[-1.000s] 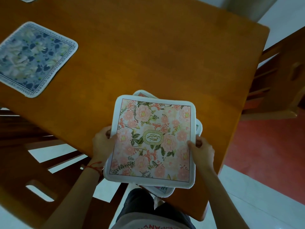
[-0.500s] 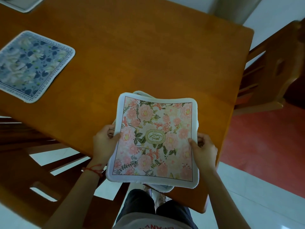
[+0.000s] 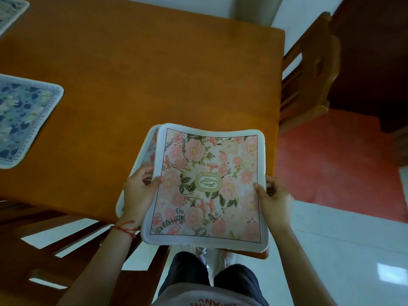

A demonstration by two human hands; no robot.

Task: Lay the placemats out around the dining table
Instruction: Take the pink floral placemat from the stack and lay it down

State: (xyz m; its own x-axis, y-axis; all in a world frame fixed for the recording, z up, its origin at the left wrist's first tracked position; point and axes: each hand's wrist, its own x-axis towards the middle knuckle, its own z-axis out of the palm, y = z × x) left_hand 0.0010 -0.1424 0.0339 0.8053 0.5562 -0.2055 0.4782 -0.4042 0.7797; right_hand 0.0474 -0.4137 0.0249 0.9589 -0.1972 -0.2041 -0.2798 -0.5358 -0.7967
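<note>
I hold a pink floral placemat [image 3: 212,184] above the near right corner of the wooden dining table [image 3: 143,74]. My left hand [image 3: 138,193] pinches its left edge, thumb on top. My right hand [image 3: 273,199] pinches its right edge. Under it lies another placemat [image 3: 145,151], of which only the left rim shows; my left fingers curl round that rim too. A blue floral placemat [image 3: 22,122] lies flat at the table's left edge. A corner of a third laid placemat [image 3: 11,12] shows at the far left.
A wooden chair [image 3: 309,69] stands at the table's right end. Another chair [image 3: 55,250] is tucked in below my left arm. Red floor [image 3: 331,162] and white tiles [image 3: 342,250] lie to the right.
The view and the held placemats have shifted right toward the table's corner. The top pink placemat has slid right, uncovering the lower mat's left rim. Both hands keep their hold.
</note>
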